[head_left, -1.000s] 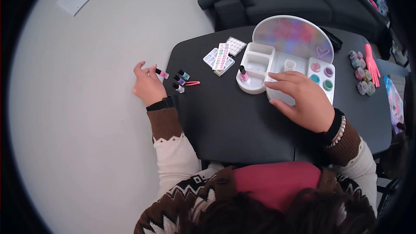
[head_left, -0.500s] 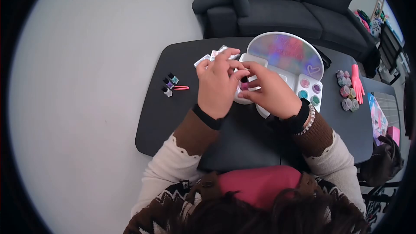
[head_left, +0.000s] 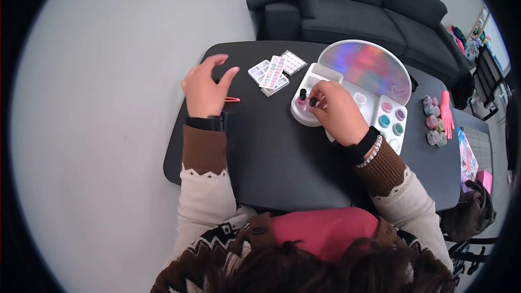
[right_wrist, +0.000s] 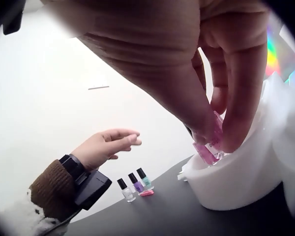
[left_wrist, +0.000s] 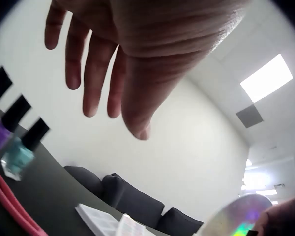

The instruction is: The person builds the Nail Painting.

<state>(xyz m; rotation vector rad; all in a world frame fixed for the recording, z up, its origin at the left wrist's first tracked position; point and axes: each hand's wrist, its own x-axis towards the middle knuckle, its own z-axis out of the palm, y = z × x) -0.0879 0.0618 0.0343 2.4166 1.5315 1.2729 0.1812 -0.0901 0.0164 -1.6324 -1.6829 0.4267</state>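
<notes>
In the head view my right hand [head_left: 343, 113] pinches a pink nail polish bottle [right_wrist: 212, 143] low in the front left compartment of the white half-round organizer [head_left: 304, 118]. Another pink polish bottle with a black cap [head_left: 303, 96] stands right beside it there. My left hand [head_left: 206, 91] hovers over the table's left side, fingers spread from the thumb and holding nothing. Below it, the left wrist view has a purple polish bottle [left_wrist: 1, 135], a teal one [left_wrist: 22, 155] and pink tweezers [left_wrist: 14, 206]. A clear bottle [right_wrist: 128, 192] stands with them in the right wrist view.
Behind the left compartments rises an iridescent panel [head_left: 363, 68]. Small colored pots [head_left: 384, 122] sit in the organizer's right part. Nail sheets and cases [head_left: 273, 73] lie left of it. Farther right are glitter jars [head_left: 432, 122] and a pink model hand [head_left: 446, 111].
My left hand brought a pink polish bottle to the right hand, then moved back left without it. The right hand now holds that bottle down in the organizer's compartment.
</notes>
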